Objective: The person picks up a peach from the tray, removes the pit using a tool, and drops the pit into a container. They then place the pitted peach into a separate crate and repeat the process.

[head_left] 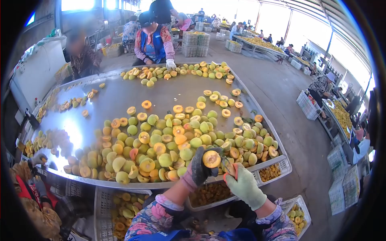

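My left hand (198,168), in a dark glove, is closed around a halved peach (211,159), its orange cut face and brown centre turned toward me. Close beside it, my right hand (246,185), in a pale green glove, grips a small tool with orange-red handles (230,170). The tool's metal end is near the fruit, but its exact shape is hard to make out. Just beyond both hands, a large pile of peach halves (165,160), green-skinned and orange inside, covers the near part of the metal table (161,94).
Below the table edge are a crate of fruit pieces (98,209), a tray of brownish scraps (277,165) and another fruit crate (307,219). A co-worker (155,44) stands at the far side; another person's gloved hand (39,159) is at left. Stacked crates (196,43) stand behind.
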The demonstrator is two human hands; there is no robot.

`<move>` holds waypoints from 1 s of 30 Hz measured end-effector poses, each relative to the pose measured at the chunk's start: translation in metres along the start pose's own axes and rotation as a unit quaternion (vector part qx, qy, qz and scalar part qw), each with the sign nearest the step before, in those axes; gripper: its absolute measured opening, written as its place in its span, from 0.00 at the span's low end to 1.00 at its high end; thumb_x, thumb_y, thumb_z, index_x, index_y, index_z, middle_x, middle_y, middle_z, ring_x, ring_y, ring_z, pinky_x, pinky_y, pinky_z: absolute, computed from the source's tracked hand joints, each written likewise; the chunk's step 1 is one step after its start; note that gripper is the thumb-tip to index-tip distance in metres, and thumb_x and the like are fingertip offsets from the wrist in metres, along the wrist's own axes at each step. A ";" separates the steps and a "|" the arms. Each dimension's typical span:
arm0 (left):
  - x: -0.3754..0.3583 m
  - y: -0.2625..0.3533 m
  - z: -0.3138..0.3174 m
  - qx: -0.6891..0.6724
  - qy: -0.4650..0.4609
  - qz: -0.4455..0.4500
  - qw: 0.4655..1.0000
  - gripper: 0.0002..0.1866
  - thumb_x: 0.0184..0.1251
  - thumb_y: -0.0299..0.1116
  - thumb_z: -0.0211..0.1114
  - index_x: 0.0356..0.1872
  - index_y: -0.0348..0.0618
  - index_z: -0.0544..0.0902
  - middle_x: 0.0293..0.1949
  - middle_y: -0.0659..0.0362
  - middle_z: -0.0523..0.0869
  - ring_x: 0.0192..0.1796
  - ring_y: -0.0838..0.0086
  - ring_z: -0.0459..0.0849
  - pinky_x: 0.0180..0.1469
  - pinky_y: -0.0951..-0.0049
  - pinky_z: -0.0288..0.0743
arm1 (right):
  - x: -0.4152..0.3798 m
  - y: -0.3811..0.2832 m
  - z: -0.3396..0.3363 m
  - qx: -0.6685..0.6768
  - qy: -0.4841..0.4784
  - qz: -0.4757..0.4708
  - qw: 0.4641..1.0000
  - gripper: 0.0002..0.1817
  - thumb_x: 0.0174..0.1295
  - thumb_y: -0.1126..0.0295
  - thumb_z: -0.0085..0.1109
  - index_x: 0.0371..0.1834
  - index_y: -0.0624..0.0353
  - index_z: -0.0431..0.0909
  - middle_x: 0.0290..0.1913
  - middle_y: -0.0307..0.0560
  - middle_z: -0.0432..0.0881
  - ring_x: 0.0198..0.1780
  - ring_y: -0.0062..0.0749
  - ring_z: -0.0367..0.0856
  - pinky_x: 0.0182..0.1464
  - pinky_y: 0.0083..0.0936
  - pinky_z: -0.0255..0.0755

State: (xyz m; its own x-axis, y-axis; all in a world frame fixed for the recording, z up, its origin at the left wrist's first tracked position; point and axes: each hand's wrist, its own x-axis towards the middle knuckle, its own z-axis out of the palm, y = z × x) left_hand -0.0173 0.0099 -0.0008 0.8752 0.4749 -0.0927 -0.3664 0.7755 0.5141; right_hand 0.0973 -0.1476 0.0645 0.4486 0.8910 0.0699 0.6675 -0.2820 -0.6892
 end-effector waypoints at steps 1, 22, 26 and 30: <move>0.002 -0.002 -0.005 -0.034 -0.001 0.007 0.999 0.28 0.77 0.55 0.57 0.65 0.43 0.75 0.42 0.58 0.87 0.35 0.73 0.85 0.39 0.73 0.82 | 0.002 -0.001 0.003 0.001 0.002 0.001 1.000 0.13 0.66 0.68 0.61 0.46 0.65 0.73 0.31 0.53 0.84 0.31 0.41 0.86 0.35 0.35 0.78; 0.009 -0.006 -0.027 0.525 0.006 0.310 0.793 0.16 0.67 0.33 0.69 0.51 0.38 0.80 0.43 0.55 0.86 0.49 0.68 0.86 0.55 0.68 0.78 | 0.023 -0.013 0.031 -0.128 -0.049 -0.072 0.988 0.17 0.65 0.66 0.56 0.52 0.63 0.68 0.32 0.63 0.84 0.35 0.62 0.85 0.38 0.53 0.79; 0.004 -0.005 -0.022 0.566 0.022 0.339 0.751 0.14 0.65 0.34 0.70 0.48 0.41 0.81 0.43 0.56 0.87 0.47 0.68 0.86 0.53 0.68 0.78 | 0.024 -0.001 0.042 -0.077 -0.054 -0.104 0.990 0.16 0.64 0.69 0.56 0.52 0.64 0.68 0.33 0.65 0.83 0.37 0.62 0.85 0.39 0.53 0.78; 0.007 -0.007 -0.030 0.579 0.037 0.335 0.743 0.14 0.64 0.33 0.71 0.48 0.42 0.80 0.43 0.56 0.87 0.46 0.67 0.86 0.53 0.67 0.78 | 0.025 0.004 0.045 -0.021 -0.067 -0.115 0.991 0.16 0.62 0.70 0.57 0.50 0.64 0.67 0.34 0.66 0.82 0.37 0.60 0.85 0.39 0.49 0.78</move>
State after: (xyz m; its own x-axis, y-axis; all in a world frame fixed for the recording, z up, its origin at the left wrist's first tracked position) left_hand -0.0177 0.0200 -0.0307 0.5841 0.6472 0.4899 -0.1580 -0.5014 0.8507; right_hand 0.0844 -0.1105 0.0306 0.2007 0.9718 0.1241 0.7682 -0.0775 -0.6354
